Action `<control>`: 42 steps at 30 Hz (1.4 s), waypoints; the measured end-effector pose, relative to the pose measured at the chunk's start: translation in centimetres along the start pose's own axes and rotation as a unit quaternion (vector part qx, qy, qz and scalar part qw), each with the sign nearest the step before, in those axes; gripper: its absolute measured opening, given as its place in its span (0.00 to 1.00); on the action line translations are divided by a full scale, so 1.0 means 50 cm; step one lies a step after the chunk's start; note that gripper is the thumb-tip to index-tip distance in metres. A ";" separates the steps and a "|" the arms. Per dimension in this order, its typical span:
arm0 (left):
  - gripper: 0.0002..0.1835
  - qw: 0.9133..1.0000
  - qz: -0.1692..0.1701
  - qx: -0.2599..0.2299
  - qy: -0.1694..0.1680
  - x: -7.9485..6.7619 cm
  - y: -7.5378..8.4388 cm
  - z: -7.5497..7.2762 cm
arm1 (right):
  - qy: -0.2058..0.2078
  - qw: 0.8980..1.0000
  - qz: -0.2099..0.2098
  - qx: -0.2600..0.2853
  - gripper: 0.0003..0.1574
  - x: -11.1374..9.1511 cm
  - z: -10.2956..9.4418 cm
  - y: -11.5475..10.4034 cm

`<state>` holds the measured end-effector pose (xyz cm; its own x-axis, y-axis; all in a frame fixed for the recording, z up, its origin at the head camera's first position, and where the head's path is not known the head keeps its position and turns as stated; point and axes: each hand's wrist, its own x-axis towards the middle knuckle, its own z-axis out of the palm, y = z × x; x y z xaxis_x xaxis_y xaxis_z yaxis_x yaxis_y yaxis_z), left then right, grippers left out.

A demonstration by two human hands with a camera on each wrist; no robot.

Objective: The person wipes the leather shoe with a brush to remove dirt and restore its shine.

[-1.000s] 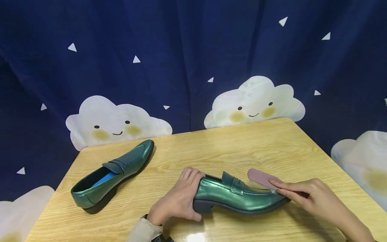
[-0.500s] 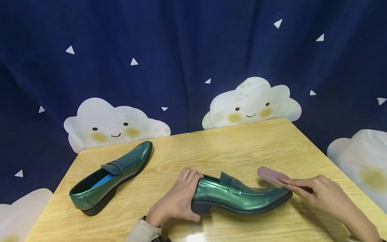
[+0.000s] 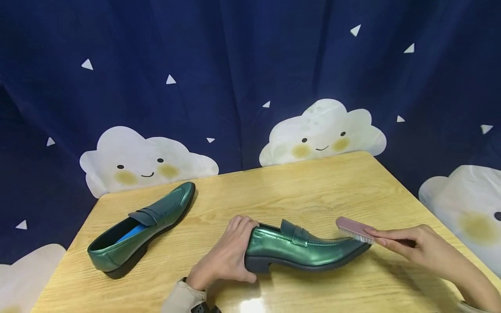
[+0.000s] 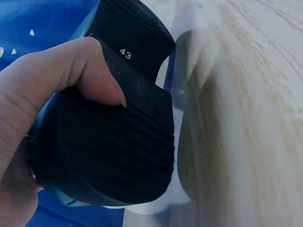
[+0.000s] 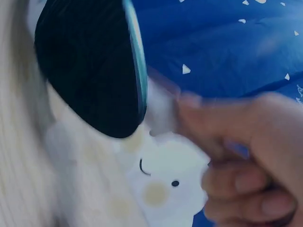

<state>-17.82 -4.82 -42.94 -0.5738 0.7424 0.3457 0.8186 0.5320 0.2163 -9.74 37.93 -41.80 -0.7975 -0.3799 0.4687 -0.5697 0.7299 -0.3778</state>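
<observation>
In the head view my left hand (image 3: 228, 252) grips the heel end of a green loafer (image 3: 309, 250), holding it just over the table with its toe to the right. My left thumb (image 4: 102, 75) presses on the black heel (image 4: 128, 142) in the left wrist view; the sole there is marked 43. My right hand (image 3: 422, 248) pinches the handle of a pink shoe brush (image 3: 352, 226), whose white bristles lie at the top of the loafer's toe. In the right wrist view the black sole (image 5: 90, 61) of the toe overlaps the blurred brush.
A second green loafer (image 3: 145, 230) with a blue insole stands on the left of the wooden table (image 3: 274, 191). Behind the table hangs a dark blue curtain (image 3: 219, 78) with white clouds and triangles.
The brush has shifted right along the toe, lifting off it about half a second ago and coming back down to it now. The left hand keeps its hold on the loafer.
</observation>
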 end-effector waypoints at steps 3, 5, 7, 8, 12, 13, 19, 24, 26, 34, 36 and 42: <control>0.59 1.000 -0.004 0.026 0.014 -0.006 -0.004 -0.002 | 0.028 0.992 0.068 -0.102 0.17 -0.005 0.004 0.011; 0.57 0.998 -0.010 0.058 0.022 -0.013 -0.006 -0.002 | 0.039 0.987 0.097 -0.120 0.16 -0.006 0.008 0.012; 0.56 0.995 -0.017 0.095 0.024 -0.023 -0.007 -0.001 | 0.055 0.990 0.085 -0.094 0.20 -0.002 0.015 0.006; 0.55 0.993 -0.018 0.113 0.023 -0.029 -0.007 0.000 | 0.061 0.993 0.075 -0.072 0.22 0.000 0.022 0.001; 0.52 0.988 -0.010 0.155 0.012 -0.051 0.000 0.008 | 0.065 0.997 0.044 -0.016 0.26 0.014 0.054 -0.032; 0.52 0.987 -0.007 0.162 0.008 -0.054 0.004 0.008 | 0.063 0.997 0.047 -0.016 0.26 0.016 0.062 -0.038; 0.33 0.983 -0.009 0.182 0.023 -0.047 0.038 -0.002 | 0.060 0.991 0.093 -0.072 0.22 0.019 0.099 -0.049; 0.34 0.986 -0.005 0.154 0.056 -0.031 0.046 -0.018 | 0.065 0.990 0.095 -0.084 0.21 0.025 0.116 -0.047; 0.39 0.987 -0.013 0.147 0.062 -0.022 0.042 -0.023 | 0.067 0.990 0.089 -0.084 0.21 0.027 0.119 -0.045; 0.53 0.982 -0.084 0.170 -0.029 -0.008 0.029 -0.019 | 0.009 0.999 -0.020 0.030 0.27 0.034 0.119 -0.040; 0.53 0.978 -0.094 0.180 -0.049 -0.004 0.032 -0.018 | -0.010 0.997 -0.043 0.059 0.27 0.037 0.119 -0.042; 0.51 0.973 -0.105 0.192 -0.065 0.005 0.034 -0.022 | 0.052 0.997 0.022 -0.053 0.27 0.041 0.117 -0.044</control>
<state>-16.52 -4.17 -41.48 -0.7468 0.6322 0.2065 0.6274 0.7727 -0.0968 -11.30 32.23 -44.68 -0.7931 -0.2885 0.5363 -0.5056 0.8029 -0.3158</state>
